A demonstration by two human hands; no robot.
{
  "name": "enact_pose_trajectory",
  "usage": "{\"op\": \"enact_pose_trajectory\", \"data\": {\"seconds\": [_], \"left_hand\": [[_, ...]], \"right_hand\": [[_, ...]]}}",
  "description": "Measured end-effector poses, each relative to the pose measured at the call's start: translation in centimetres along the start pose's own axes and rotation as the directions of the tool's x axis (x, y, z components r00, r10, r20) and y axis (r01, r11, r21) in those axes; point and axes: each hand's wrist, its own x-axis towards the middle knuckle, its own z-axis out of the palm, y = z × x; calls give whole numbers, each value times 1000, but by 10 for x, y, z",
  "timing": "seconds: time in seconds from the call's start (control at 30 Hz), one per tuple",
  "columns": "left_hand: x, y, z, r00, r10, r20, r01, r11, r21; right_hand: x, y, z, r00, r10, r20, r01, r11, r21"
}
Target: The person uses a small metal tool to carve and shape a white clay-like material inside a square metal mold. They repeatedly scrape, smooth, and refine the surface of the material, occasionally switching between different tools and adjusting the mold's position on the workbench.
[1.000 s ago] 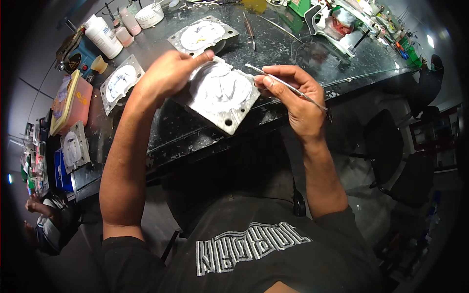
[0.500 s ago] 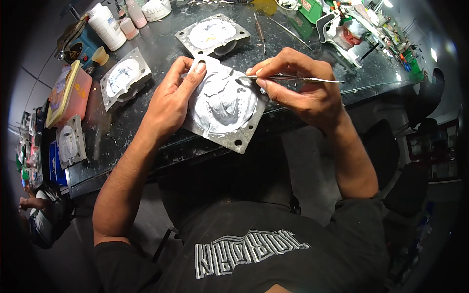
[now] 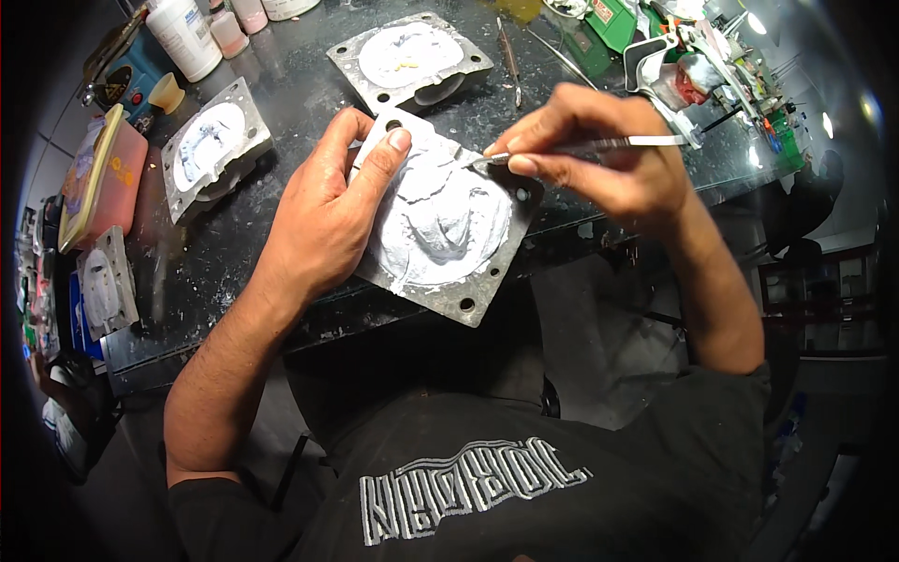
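My left hand (image 3: 323,220) grips a metal dental flask half (image 3: 461,307) by its far left side, with the thumb on top near a corner hole. The flask is tilted over the bench's near edge. White plaster (image 3: 440,201) fills it, rough and cracked, with a curved arch-shaped ridge around a hollow. Between thumb and fingertips, my right hand (image 3: 609,155) pinches a slender metal dental carver (image 3: 646,141). Its tip meets the plaster's upper right border. The lower fingers of my left hand are hidden beneath the flask.
Similar plaster-filled flask halves stand behind (image 3: 412,56), at left (image 3: 206,150) and at far left (image 3: 108,286). Two thin tools (image 3: 508,61) lie on the dark bench. A pink box (image 3: 117,178), white bottle (image 3: 183,37) and cluttered instruments (image 3: 688,80) flank it. Someone (image 3: 70,407) sits at the left edge.
The whole view has shifted a little. The flask sits slightly lower and further right in the picture. My right hand has turned the carver, its tip still at the plaster's border.
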Motion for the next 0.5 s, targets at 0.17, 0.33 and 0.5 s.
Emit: {"op": "enact_pose_trajectory", "data": {"seconds": [0.17,0.33,0.5], "left_hand": [[-1,5,2,998,59,-24,-56,993,106],[-4,8,0,1000,2,-8,-1,993,115],[-3,4,2,1000,3,-19,-2,999,52]], "right_hand": [[-16,23,30,924,-339,-180,306,933,-189],[-10,28,44,820,-540,-189,422,794,-438],[-10,28,59,806,-513,-295,364,823,-436]]}}
